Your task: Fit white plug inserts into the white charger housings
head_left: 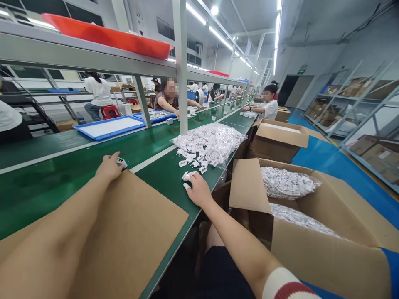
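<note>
My left hand (108,168) reaches over the green conveyor belt (77,164), its fingers closed around a small white plastic part (122,163). Below that arm lies a flat brown cardboard sheet (137,232). Near the table's edge, my right hand (199,192) pinches another white plastic part (188,176); white coverings show on its fingertips. Just beyond it, a clear plastic bag (222,141) spreads across the green surface with a heap of similar white parts. Several loose ones (196,163) have spilled from its near side.
An open carton (330,249) with bagged white parts stands at my right, with another carton (274,145) behind it. A metal post (180,83) rises beside the belt, under a shelf bearing a red tray (106,37). Blue trays (109,128) and co-workers are farther along the line.
</note>
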`<state>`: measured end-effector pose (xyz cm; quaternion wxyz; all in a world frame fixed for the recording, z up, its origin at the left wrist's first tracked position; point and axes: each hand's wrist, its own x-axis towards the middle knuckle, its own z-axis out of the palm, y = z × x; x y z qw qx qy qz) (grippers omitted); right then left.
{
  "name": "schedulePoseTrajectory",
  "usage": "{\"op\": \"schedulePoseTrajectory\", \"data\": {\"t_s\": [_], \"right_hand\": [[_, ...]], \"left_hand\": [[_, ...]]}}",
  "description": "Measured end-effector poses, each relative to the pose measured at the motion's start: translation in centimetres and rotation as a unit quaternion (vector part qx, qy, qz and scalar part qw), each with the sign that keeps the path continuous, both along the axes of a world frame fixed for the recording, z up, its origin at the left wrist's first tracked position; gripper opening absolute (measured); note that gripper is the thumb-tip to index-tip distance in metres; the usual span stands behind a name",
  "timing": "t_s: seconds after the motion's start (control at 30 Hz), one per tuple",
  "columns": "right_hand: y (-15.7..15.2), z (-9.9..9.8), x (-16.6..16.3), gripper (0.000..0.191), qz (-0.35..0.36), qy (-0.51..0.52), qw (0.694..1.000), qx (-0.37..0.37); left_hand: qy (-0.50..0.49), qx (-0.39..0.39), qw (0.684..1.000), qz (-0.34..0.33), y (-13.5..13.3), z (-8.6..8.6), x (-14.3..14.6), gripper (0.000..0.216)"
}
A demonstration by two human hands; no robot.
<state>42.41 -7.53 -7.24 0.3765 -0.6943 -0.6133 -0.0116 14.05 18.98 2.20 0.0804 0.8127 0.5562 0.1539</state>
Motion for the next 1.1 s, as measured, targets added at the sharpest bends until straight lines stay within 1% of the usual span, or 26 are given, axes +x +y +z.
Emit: {"op": "schedulePoseTrajectory", "data": {"t_s": [0.13, 0.23, 0.33, 0.43, 0.5, 0.53, 0.6, 0.67, 0.7, 0.77, 0.83, 0.9, 1.0, 1.1], "right_hand": [[0.1, 0.0, 0.1, 0.025, -0.002, 0.015, 1.0, -0.004], [0.2, -0.2, 0.2, 0.022, 0.003, 0.036, 0.999, 0.01], [0.2, -0.3, 0.5, 0.019, 0.021, 0.081, 0.994, 0.064], [-0.2, -0.2, 0.9, 0.014, 0.034, 0.169, 0.975, 0.14], [-0.5, 0.1, 0.8, 0.01, 0.046, 0.255, 0.951, 0.169], [-0.8, 0.3, 0.5, 0.011, 0.056, 0.309, 0.933, 0.173], [-1.4, 0.7, -0.3, 0.025, 0.079, 0.426, 0.885, 0.17], [-2.1, 1.2, -1.6, 0.041, 0.1, 0.517, 0.834, 0.162], [-2.5, 1.5, -2.3, 0.046, 0.11, 0.545, 0.817, 0.155], [-3.3, 2.2, -3.6, 0.049, 0.13, 0.574, 0.797, 0.136], [-3.9, 2.8, -4.6, 0.048, 0.154, 0.58, 0.792, 0.109], [-4.3, 3.3, -5.2, 0.047, 0.179, 0.569, 0.799, 0.081], [-4.5, 3.7, -5.8, 0.045, 0.217, 0.532, 0.818, 0.028], [-4.5, 3.8, -6.2, 0.038, 0.203, 0.481, 0.853, -0.005]], "left_hand": [[0.012, -0.002, 1.0, 0.025, 0.2, 0.6, 0.0, 0.053], [0.01, 0.006, 1.0, 0.025, -0.8, 1.2, 0.2, 0.053], [0.01, 0.014, 1.0, -0.018, -3.5, 1.6, 0.9, 0.059], [0.019, 0.011, 0.997, -0.079, -7.6, 1.3, 1.7, 0.06], [0.026, 0.017, 0.993, -0.111, -10.7, 0.6, 1.9, 0.055], [0.029, 0.028, 0.991, -0.128, -12.2, 0.1, 1.8, 0.051], [0.032, 0.057, 0.985, -0.16, -15.0, -0.9, 1.5, 0.044], [0.026, 0.067, 0.982, -0.174, -17.5, -1.9, 0.9, 0.041], [0.017, 0.056, 0.983, -0.171, -18.6, -2.4, 0.6, 0.042], [-0.023, 0.021, 0.986, -0.163, -20.4, -3.3, 0.1, 0.046], [-0.091, -0.023, 0.983, -0.156, -21.6, -4.1, -0.1, 0.051], [-0.172, -0.078, 0.97, -0.15, -22.5, -4.7, -0.2, 0.054], [-0.267, -0.145, 0.942, -0.144, -23.1, -5.7, 0.0, 0.055], [-0.298, -0.164, 0.931, -0.136, -23.4, -6.4, 0.1, 0.057]]}}
